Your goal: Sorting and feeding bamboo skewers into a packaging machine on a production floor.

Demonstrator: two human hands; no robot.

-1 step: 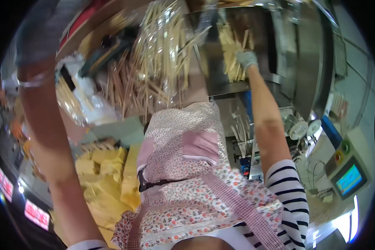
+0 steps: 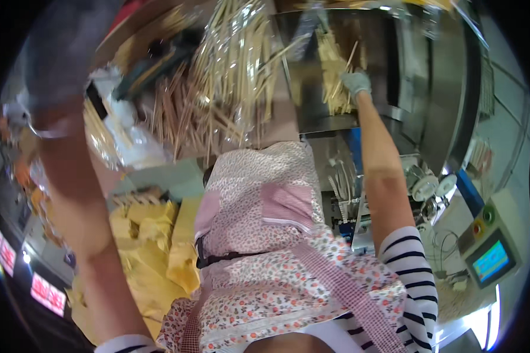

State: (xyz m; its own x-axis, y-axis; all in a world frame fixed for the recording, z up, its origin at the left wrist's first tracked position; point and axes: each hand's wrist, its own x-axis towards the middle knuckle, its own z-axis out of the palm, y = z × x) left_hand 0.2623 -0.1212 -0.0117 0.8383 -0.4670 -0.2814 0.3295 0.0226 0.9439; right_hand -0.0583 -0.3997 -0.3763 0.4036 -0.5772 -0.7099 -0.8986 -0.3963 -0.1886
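Observation:
My right hand (image 2: 358, 82), in a pale glove, is at the right side of a heap of thin pale wooden sticks (image 2: 331, 65) in a dark metal trough (image 2: 312, 122). Its fingers are closed around a wooden stick (image 2: 353, 54) that slants up out of the heap. At the upper left my left hand (image 2: 62, 62), in a dark-looking glove, is raised near the camera. Blur and shadow hide its fingers. Below it, a clear band circles the wrist. Between the hands, many loose sticks (image 2: 232, 65) lie with shiny clear plastic film on a brown surface.
Darker brown sticks (image 2: 179, 115) and a clear bag (image 2: 132, 141) lie left of the pile. Yellow wrapped bundles (image 2: 153, 253) are stacked at lower left. To the right stand machine parts (image 2: 427, 187) and a control box with a lit screen (image 2: 489, 260). My apron (image 2: 259, 170) meets the brown surface's near edge.
The whole view has shifted slightly to the right. The stick at my right hand leans more than before. My left hand stays raised and blurred.

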